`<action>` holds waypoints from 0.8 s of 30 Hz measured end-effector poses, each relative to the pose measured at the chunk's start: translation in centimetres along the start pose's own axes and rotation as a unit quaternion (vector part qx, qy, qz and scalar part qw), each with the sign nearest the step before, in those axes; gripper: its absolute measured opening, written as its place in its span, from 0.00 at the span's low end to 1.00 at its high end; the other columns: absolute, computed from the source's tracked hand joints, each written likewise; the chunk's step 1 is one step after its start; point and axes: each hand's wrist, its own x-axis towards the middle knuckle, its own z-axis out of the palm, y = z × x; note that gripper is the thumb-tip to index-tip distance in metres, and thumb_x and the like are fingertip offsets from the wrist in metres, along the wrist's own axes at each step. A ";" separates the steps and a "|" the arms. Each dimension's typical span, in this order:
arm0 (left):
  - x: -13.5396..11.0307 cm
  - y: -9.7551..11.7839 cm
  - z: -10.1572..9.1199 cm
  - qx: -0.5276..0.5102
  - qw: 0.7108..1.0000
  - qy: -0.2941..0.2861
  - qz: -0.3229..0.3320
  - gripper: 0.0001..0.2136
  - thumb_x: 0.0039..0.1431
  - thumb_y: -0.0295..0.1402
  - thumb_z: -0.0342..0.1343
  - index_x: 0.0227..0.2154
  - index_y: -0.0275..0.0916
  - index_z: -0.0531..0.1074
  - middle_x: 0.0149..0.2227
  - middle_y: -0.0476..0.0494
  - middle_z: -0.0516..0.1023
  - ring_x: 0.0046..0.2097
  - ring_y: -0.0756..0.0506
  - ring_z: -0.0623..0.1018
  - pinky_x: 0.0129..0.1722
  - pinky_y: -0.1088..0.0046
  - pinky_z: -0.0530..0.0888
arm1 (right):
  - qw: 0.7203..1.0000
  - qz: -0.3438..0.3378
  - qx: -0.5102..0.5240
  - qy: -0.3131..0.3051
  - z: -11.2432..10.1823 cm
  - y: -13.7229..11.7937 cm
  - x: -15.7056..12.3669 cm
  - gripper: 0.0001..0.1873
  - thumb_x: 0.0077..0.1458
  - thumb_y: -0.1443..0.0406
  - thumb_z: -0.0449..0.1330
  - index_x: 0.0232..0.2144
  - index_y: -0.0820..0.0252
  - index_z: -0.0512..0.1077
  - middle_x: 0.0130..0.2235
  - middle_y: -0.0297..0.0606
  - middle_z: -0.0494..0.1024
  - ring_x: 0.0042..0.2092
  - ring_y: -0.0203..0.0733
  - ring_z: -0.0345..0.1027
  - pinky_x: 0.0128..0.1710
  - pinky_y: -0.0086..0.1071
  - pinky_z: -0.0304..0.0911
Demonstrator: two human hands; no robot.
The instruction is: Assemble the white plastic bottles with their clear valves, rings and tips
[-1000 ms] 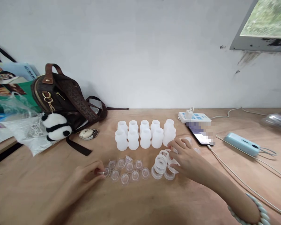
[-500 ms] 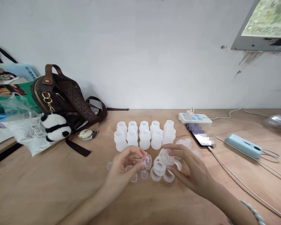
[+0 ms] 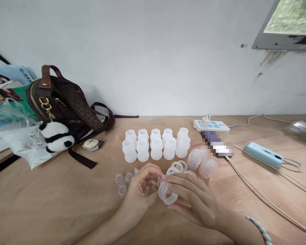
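My left hand [image 3: 142,192] is closed, its fingertips pinching a clear bottle teat that is now mostly hidden by fingers and ring. My right hand [image 3: 196,199] grips a translucent screw ring [image 3: 163,193], tilted toward me and touching the left fingertips. More clear teats [image 3: 122,190] lie on the table beside and behind my left hand. Beyond my right hand sit several loose rings [image 3: 171,170], partly covered by it. Clear dome caps [image 3: 194,159] stand to their right. White wavy-sided bottles [image 3: 156,149] stand upright in two rows behind, open at the top.
A brown backpack [image 3: 66,102] with a panda charm [image 3: 57,136] leans at the left, near a mouse [image 3: 93,144]. On the right are a power strip [image 3: 219,126], a phone [image 3: 214,141], a blue power bank [image 3: 264,154] and a white cable [image 3: 252,194] crossing the table [image 3: 66,204].
My right hand has lifted a ring from the pile and brought it left and toward me, against the teat in my left hand. The view has shifted slightly.
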 end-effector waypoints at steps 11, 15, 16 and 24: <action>0.1 -0.5 -0.7 -0.103 0.994 -0.039 -0.010 0.12 0.51 0.33 0.71 0.36 0.43 0.74 0.37 0.46 0.72 0.36 0.48 0.75 0.33 0.75 0.73 | 0.997 0.052 0.036 0.050 0.3 0.5 -0.3 0.21 0.64 0.67 0.61 0.57 0.60 0.64 0.51 0.50 0.79 0.53 0.47 0.75 0.50 0.41 0.74; -0.3 -0.6 -0.5 -0.137 0.988 -0.071 0.001 0.12 0.56 0.33 0.68 0.42 0.45 0.73 0.41 0.46 0.73 0.39 0.47 0.76 0.36 0.74 0.74 | 0.997 0.055 0.037 0.033 0.6 0.5 -0.3 0.18 0.64 0.68 0.60 0.55 0.62 0.64 0.50 0.51 0.79 0.52 0.46 0.75 0.48 0.38 0.73; -0.3 -0.6 -0.5 -0.142 0.987 -0.073 0.003 0.13 0.57 0.34 0.67 0.43 0.45 0.73 0.42 0.45 0.72 0.40 0.47 0.76 0.36 0.74 0.75 | 0.997 0.059 0.040 0.034 0.7 0.5 -0.3 0.17 0.64 0.68 0.59 0.55 0.62 0.65 0.50 0.51 0.79 0.52 0.46 0.75 0.49 0.39 0.73; -0.8 -0.8 -0.1 -0.145 0.988 -0.054 -0.022 0.15 0.58 0.28 0.66 0.44 0.45 0.67 0.40 0.51 0.73 0.38 0.52 0.76 0.39 0.77 0.75 | 0.995 0.073 0.065 0.028 0.6 0.7 0.5 0.13 0.64 0.64 0.61 0.50 0.60 0.68 0.49 0.49 0.81 0.50 0.47 0.76 0.49 0.41 0.73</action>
